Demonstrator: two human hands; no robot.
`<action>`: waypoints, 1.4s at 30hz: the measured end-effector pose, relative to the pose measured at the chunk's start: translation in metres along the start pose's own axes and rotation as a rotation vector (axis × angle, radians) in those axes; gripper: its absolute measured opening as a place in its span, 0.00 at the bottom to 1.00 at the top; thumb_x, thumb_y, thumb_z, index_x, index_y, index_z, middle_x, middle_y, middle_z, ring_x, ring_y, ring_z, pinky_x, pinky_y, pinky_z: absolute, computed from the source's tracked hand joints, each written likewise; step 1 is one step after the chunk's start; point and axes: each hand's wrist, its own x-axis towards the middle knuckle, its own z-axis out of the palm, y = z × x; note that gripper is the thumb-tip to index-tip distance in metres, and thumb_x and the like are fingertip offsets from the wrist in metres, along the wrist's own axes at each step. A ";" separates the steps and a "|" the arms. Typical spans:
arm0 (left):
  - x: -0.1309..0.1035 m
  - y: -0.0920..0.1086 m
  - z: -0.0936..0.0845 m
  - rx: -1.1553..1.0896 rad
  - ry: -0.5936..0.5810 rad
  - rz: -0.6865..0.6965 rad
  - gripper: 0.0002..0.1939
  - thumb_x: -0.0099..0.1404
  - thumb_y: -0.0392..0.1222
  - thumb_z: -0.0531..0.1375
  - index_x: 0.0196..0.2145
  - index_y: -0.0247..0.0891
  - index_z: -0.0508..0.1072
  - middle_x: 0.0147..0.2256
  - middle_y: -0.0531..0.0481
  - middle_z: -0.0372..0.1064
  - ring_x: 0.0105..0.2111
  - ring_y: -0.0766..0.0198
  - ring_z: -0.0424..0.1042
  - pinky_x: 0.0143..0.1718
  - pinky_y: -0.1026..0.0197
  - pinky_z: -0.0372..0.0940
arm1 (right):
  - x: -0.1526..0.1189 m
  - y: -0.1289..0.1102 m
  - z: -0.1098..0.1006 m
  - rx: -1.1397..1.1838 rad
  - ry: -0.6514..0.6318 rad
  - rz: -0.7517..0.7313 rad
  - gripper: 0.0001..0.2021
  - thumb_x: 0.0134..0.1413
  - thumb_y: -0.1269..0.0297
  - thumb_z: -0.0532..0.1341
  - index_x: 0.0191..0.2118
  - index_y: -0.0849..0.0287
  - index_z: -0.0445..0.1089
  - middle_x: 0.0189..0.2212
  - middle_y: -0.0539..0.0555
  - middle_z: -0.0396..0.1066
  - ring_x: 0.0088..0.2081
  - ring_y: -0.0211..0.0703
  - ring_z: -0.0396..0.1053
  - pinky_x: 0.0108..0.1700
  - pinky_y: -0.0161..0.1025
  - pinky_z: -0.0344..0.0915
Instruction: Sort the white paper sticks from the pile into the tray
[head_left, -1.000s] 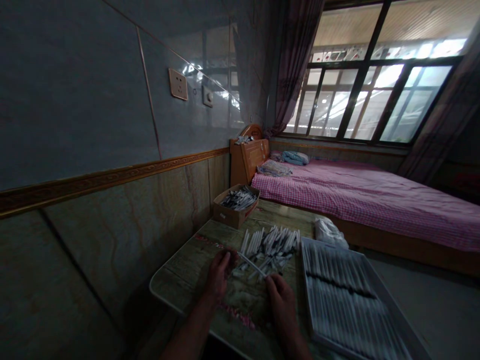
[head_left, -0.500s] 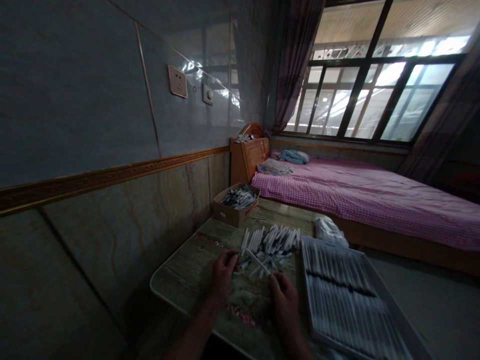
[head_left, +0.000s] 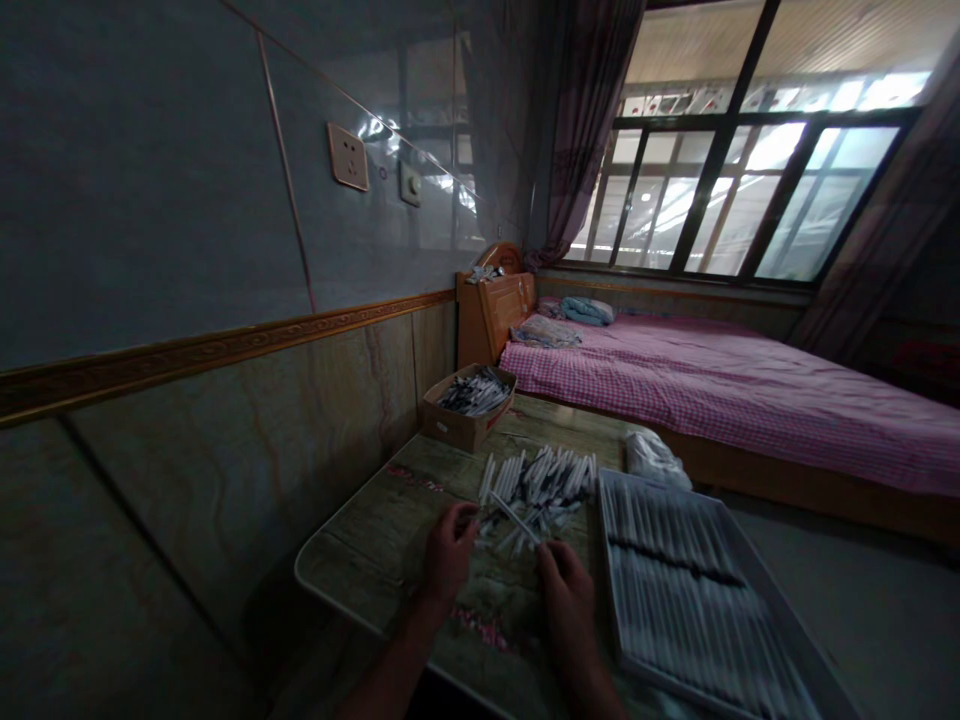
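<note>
My right hand [head_left: 568, 585] is closed in a pinch on the near end of a slim white pen-like stick [head_left: 513, 516], which slants up and left over the pile. My left hand [head_left: 448, 550] has thumb and fingers pressed together just left of the pile; what it pinches, if anything, is too small and dark to make out. Just beyond both hands lies a loose pile of white sticks [head_left: 559, 475], some with dark ends. To the right, a shallow tray [head_left: 609, 590] holds rows of similar sticks, crossed by a dark band.
A cardboard box [head_left: 454, 428] full of similar sticks stands at the table's far left, by the wall. A crumpled white plastic bag [head_left: 656, 458] lies behind the tray. Past the table [head_left: 360, 550] is a bed [head_left: 675, 370] with a pink checked cover.
The view has shifted slightly. Both hands keep almost the same pose, and the white stick stays in the right hand.
</note>
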 end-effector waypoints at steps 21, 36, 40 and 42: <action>-0.004 -0.006 -0.014 0.003 0.045 -0.108 0.10 0.57 0.48 0.59 0.33 0.39 0.72 0.28 0.50 0.73 0.29 0.58 0.73 0.32 0.58 0.67 | -0.005 -0.012 0.000 -0.006 -0.018 -0.009 0.19 0.47 0.46 0.61 0.28 0.59 0.73 0.23 0.50 0.70 0.28 0.43 0.67 0.31 0.35 0.61; -0.004 0.013 -0.024 -0.276 0.070 -0.147 0.19 0.52 0.57 0.64 0.32 0.39 0.74 0.20 0.56 0.65 0.21 0.65 0.64 0.23 0.65 0.60 | -0.008 -0.019 0.002 -0.120 -0.159 -0.076 0.16 0.49 0.49 0.60 0.26 0.58 0.70 0.22 0.49 0.68 0.29 0.43 0.66 0.31 0.34 0.60; -0.004 0.016 -0.023 -0.294 0.042 -0.152 0.19 0.52 0.56 0.64 0.33 0.38 0.74 0.20 0.57 0.63 0.21 0.67 0.62 0.23 0.66 0.58 | -0.008 -0.015 0.003 -0.103 -0.164 -0.080 0.16 0.49 0.49 0.59 0.26 0.58 0.70 0.22 0.49 0.68 0.28 0.43 0.66 0.31 0.34 0.61; -0.004 0.015 -0.023 -0.293 0.037 -0.158 0.19 0.51 0.56 0.64 0.33 0.37 0.74 0.20 0.57 0.62 0.21 0.68 0.61 0.22 0.66 0.57 | -0.008 -0.015 0.002 -0.097 -0.157 -0.084 0.16 0.49 0.48 0.59 0.27 0.58 0.71 0.22 0.49 0.68 0.28 0.43 0.66 0.30 0.34 0.61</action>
